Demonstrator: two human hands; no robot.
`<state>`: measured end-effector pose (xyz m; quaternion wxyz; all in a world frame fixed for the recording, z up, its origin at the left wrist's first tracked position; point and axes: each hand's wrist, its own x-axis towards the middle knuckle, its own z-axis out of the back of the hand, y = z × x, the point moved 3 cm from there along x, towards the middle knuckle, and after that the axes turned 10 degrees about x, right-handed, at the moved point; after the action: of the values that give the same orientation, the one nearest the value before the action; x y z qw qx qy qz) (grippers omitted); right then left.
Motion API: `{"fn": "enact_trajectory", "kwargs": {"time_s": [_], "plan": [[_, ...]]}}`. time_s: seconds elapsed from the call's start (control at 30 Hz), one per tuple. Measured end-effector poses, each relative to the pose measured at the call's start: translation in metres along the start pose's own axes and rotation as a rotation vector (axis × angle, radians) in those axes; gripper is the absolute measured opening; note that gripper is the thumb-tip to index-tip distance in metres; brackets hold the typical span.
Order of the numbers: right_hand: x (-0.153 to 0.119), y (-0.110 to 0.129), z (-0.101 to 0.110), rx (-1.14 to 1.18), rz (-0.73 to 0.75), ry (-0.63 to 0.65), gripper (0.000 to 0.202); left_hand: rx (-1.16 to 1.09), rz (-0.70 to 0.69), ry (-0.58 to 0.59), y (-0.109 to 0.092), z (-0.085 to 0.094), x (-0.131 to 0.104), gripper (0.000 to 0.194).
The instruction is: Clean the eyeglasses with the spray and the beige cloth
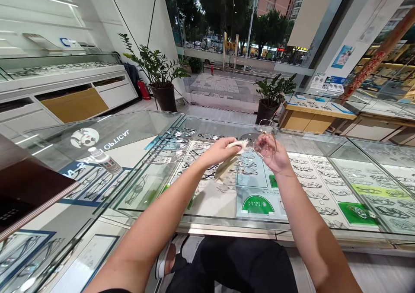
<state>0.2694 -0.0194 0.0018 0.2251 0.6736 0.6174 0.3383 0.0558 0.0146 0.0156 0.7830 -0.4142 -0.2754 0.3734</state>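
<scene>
Right hand (pixel 276 154), eyeglasses (pixel 260 147) in grip

The eyeglasses (pixel 260 148) near the desk's far edge have smooth, clear lenses in thin rims with a metallic shine. The cloth (pixel 226 167) is matt, soft and creased. The desk (pixel 207 204) has a glossy, reflective glass top. Toward its left end, the bottle (pixel 106 160) looks like smooth white plastic with a printed label, and the dark brown panel (pixel 32 178) is polished. Beyond the far edge, the cabinet (pixel 306 125) looks like pale wood; the black trousers (pixel 243 262) at the near edge are matt fabric.
</scene>
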Motion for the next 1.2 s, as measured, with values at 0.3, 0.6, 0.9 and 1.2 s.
{"fn": "enact_trajectory", "kwargs": {"time_s": [0.3, 0.6, 0.9, 1.2], "plan": [[-0.011, 0.000, -0.017, -0.010, -0.091, 0.165, 0.025, 0.086, -0.032, -0.037, -0.007, -0.002, -0.004, 0.025], [-0.012, -0.006, -0.019, -0.124, -0.109, 0.219, 0.030, 0.191, -0.002, -0.240, -0.010, -0.001, -0.007, 0.030], [-0.006, -0.013, -0.013, -0.155, -0.092, 0.131, 0.028, 0.014, -0.003, -0.123, -0.005, -0.003, -0.002, 0.033], [-0.008, -0.004, -0.014, -0.063, -0.098, 0.126, 0.027, -0.099, 0.064, -0.256, -0.002, 0.009, 0.001, 0.026]]}}
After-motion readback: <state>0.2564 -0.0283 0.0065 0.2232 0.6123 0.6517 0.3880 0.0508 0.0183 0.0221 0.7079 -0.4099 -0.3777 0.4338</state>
